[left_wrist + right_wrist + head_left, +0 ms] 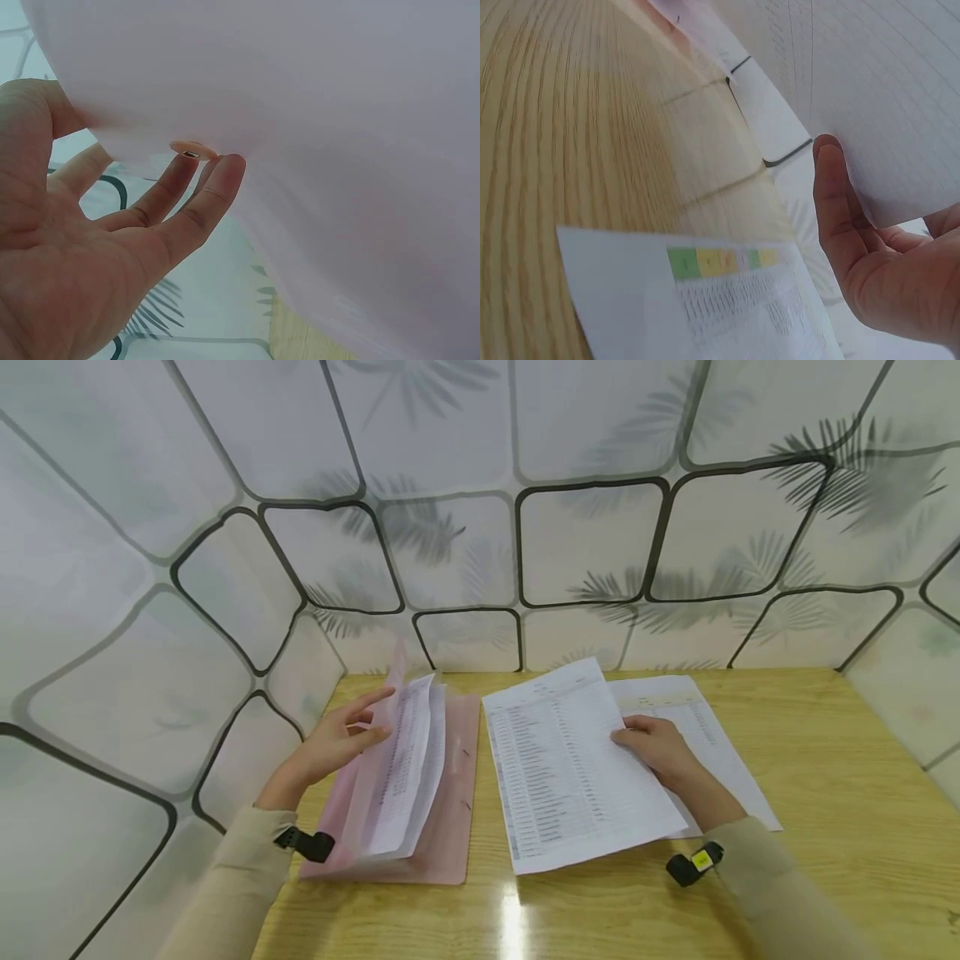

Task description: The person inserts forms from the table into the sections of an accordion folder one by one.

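Observation:
A pink file folder (pixel 456 827) stands partly spread on the table at the left, with several printed sheets (pixel 408 768) inside. My left hand (pixel 333 745) holds its raised front cover by the edge. In the left wrist view the thumb goes behind the pink cover (pixel 337 135), while fingertips touch it near a small round snap button (pixel 193 150). On the right, my right hand (pixel 660 753) pinches the side edge of a printed table sheet (pixel 558 768), lifted and tilted. Under it lies another printed sheet (pixel 723 768), whose coloured header cells show in the right wrist view.
The wooden table (pixel 840 793) meets a patterned wall covering (pixel 585 543) at the back and another wall side (pixel 112 677) close to the left arm. Each wrist carries a small black camera on a strap.

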`<state>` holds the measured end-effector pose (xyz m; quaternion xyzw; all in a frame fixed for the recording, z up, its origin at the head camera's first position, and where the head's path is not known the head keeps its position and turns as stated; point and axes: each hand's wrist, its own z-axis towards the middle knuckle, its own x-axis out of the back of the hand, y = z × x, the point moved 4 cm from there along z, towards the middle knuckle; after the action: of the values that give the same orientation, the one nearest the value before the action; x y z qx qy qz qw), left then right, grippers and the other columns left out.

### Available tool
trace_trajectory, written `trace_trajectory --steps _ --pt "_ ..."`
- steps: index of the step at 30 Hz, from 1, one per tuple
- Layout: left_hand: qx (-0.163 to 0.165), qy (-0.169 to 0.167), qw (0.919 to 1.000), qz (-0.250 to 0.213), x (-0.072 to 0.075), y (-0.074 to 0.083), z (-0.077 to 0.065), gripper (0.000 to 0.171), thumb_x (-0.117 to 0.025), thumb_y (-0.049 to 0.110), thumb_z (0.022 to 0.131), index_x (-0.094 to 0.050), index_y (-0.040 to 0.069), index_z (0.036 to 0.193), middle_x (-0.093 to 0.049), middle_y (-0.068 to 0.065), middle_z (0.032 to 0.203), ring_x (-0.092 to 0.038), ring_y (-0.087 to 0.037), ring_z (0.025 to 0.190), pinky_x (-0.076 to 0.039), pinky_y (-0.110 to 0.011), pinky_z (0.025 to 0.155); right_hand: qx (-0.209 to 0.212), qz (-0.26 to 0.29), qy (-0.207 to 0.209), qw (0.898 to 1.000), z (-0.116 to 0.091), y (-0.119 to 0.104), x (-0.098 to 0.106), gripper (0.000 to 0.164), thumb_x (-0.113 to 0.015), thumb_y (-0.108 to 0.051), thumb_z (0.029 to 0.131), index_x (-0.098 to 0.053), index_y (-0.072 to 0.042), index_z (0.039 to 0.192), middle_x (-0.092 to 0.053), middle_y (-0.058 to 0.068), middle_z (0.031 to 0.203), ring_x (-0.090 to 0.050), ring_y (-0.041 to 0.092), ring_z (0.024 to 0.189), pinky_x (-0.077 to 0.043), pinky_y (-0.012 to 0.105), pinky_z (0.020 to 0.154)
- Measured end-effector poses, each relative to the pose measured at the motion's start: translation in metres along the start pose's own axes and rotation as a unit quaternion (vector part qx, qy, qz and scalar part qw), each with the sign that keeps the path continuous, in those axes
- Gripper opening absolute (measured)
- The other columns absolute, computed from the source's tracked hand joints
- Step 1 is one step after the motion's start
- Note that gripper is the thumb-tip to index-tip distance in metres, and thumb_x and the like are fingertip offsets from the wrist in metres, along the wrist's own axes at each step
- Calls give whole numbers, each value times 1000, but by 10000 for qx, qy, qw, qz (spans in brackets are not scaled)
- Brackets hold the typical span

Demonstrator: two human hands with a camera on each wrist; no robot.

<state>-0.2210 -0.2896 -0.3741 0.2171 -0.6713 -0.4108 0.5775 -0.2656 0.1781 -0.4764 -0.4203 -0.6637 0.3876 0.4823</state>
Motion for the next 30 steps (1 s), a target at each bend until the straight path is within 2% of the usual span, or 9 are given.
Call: trace_trajectory --steps 13,20,26,30 --pt "58 -15 10000 3 1 -2 4 65 -68 18 104 -42 12 163 -58 -20 119 -59 -27 103 -52 -28 85 263 277 -170 9991 3 -19 -24 46 -65 -15 102 -59 12 139 -70 25 124 -68 11 83 -58 27 71" --pt "-7 -40 10000 -62 2 -1 4 65 -67 17 104 -41 10 163 -56 -20 118 -57 -27 101 -51 -29 83 333 305 -266 9986 4 -29 -36 44 -65 -13 101 -60 13 136 -71 26 121 -69 13 82 -58 27 70" --pt "54 -35 10000 -46 2 -1 4 65 -68 18 104 -42 12 163 -58 -22 125 -60 -27 103 -52 -30 84 359 404 -309 9981 7 -34 -46 43 -65 -11 100 -59 14 134 -71 26 118 -68 12 81 -58 27 69" --pt "22 -9 10000 -29 2 0 4 64 -68 17 104 -42 11 162 -58 -20 121 -59 -26 102 -51 -29 84 357 500 -331 9976 10 -36 -52 42 -65 -11 100 -61 12 135 -72 25 117 -69 12 80 -58 28 69"
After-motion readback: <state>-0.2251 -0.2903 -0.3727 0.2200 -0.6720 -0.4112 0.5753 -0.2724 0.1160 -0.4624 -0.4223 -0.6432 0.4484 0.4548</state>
